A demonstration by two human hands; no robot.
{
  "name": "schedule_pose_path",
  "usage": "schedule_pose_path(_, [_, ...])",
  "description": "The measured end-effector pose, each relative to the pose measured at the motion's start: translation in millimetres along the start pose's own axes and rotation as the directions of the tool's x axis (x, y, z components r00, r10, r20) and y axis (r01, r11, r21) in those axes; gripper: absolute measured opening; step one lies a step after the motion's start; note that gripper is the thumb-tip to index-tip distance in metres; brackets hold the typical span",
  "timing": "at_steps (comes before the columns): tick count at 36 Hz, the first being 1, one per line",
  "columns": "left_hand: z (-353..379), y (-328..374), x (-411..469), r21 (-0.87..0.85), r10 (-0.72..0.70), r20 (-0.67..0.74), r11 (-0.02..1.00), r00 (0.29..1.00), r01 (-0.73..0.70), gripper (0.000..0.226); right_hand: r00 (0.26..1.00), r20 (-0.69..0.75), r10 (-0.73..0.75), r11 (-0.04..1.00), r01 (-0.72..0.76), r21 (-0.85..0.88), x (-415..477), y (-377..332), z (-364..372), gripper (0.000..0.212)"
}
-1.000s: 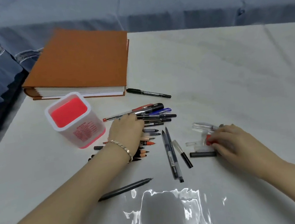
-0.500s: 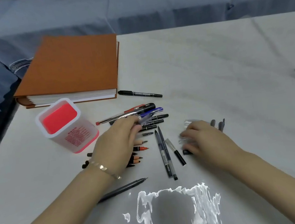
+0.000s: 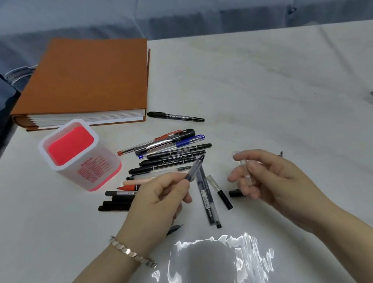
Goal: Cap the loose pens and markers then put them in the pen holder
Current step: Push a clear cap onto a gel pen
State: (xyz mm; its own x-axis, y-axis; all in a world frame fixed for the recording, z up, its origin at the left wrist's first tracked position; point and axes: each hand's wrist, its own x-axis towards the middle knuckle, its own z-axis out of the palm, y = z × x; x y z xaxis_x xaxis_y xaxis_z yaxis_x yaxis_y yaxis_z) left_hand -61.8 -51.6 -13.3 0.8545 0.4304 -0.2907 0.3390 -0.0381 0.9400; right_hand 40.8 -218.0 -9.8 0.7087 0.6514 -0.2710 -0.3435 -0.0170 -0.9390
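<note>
The left hand pinches a translucent grey pen between thumb and fingers, its dark pointed end raised and aimed up to the right. The right hand holds a clear cap in its curled fingers, near that end but apart from it, so pen and cap are not yet joined. A loose black cap lies on the table just beside the right fingers. Between the hands and the pen holder lies a pile of pens and markers; some wear caps, the rest are too small to tell. One black marker lies apart, near the orange book. The holder stands upright with its red floor in plain view and nothing inside — by my reading the task has barely begun, with nearly all the capping and all the stowing left.
</note>
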Motion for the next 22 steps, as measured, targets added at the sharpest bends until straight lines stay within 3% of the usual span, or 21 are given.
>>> schedule_pose_path(4, [3.2,0.4,-2.0,-0.064,-0.013,0.003,0.998,1.0,0.013,0.019,0.993,0.005,0.118,0.964,-0.116,0.241,-6.8,-1.5,-5.1,0.026])
schedule_pose_path(8, [6.1,1.5,-2.7,-0.099,-0.011,0.033,0.995,0.999,0.014,0.018,0.992,0.015,0.127,0.962,-0.127,0.241,-10.7,0.2,-12.0,0.037])
schedule_pose_path(10, [7.4,0.9,-3.1,-0.099,-0.016,0.039,0.995,0.999,0.019,0.019,0.993,-0.01,0.117,0.975,-0.113,0.194,-10.7,2.5,-15.5,0.031])
schedule_pose_path(13, [8.1,-1.8,-2.9,-0.091,-0.033,0.029,0.995,0.999,0.036,0.019,0.988,-0.145,0.052,0.989,-0.071,-0.13,-5.4,10.7,-26.0,0.026])
schedule_pose_path(16, [7.3,-5.4,-2.2,-0.085,-0.07,0.0,0.994,0.998,0.07,0.018,0.967,-0.232,-0.103,0.787,-0.064,-0.614,0.5,20.0,-45.3,0.022])
schedule_pose_path(22, [6.8,-10.9,-1.9,-0.055,-0.089,-0.021,0.995,0.996,0.088,0.017,0.987,-0.082,-0.14,0.492,-0.002,-0.871,10.6,23.9,-54.7,0.015])
